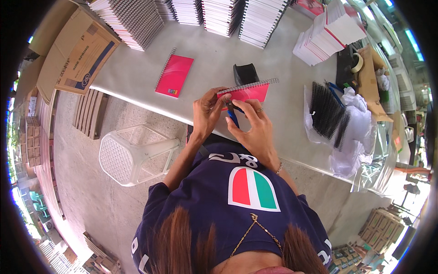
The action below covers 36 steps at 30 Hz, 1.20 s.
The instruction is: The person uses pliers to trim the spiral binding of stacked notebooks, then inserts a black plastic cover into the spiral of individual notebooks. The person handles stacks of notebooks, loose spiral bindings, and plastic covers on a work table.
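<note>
My left hand (pixel 209 110) is closed on the near left end of a pink spiral notebook (pixel 253 93), which I hold tilted just above the table's front edge. The black wire coil runs along its upper edge and sticks out past the right corner. In my right hand (pixel 255 128) is a pair of blue-handled pliers (pixel 232 117), with its dark head at the notebook's left end, between my two hands. Fingers cover part of the cover there. Right behind the notebook stands a black, curved-topped object (pixel 246 73). A second pink spiral notebook (pixel 175 76) lies flat on the left.
Tall stacks of spiral notebooks (pixel 260 23) line the table's far side, with piled unbound booklets (pixel 326 36) at right. Black wire coils (pixel 325 109) lie on white plastic, near a tape roll (pixel 357 62). A cardboard box (pixel 86 55) and a white stool (pixel 132 155) are at left.
</note>
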{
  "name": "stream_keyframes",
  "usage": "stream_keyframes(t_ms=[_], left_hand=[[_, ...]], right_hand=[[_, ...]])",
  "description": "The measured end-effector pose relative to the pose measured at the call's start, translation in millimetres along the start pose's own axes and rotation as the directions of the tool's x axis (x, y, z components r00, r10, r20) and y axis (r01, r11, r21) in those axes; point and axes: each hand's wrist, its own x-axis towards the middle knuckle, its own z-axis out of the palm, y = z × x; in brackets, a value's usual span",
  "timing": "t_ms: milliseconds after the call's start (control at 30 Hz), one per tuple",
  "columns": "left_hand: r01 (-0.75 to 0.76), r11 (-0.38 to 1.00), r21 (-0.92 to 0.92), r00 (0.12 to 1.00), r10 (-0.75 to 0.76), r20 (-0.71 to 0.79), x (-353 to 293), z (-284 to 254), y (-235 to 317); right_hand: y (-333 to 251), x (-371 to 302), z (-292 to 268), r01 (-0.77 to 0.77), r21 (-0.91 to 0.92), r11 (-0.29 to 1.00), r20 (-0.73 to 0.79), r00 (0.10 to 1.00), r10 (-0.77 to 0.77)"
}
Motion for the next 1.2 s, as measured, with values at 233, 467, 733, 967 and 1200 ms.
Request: stream_keyframes(t_ms=[233, 467, 733, 967, 1200], left_hand=[[0.0, 0.994, 0.11, 1.0, 0.002, -0.019, -4.7, -1.4, 11.1], [-0.153, 0.965, 0.212, 0.985, 0.167, -0.049, -6.8, 0.1, 4.4], [-0.233, 0.929, 0.289, 0.959, 0.269, -0.093, -12.3, 9.0, 16.5], [-0.022, 0.901, 0.433, 1.0, 0.026, -0.002, 1.1, -27.6, 62.9], [-0.466, 0.756, 0.459, 0.88, 0.347, 0.324, 81.3, -117.2, 103.4]], right_hand=[[0.2, -1.0, 5.7, 0.011, -0.008, 1.0, -0.022, 1.0, -0.011], [-0.6, -2.7, 7.7, 0.063, -0.093, 0.994, -0.03, 0.997, -0.066], [6.4, 7.6, -15.4, -0.695, 0.707, -0.131, 0.706, 0.686, 0.177], [39.4, -1.1, -57.4, -0.597, 0.437, 0.673, 0.496, 0.784, 0.373], [69.9, -3.1, -107.3, -0.271, 0.006, 0.963, 0.106, 0.957, 0.269]])
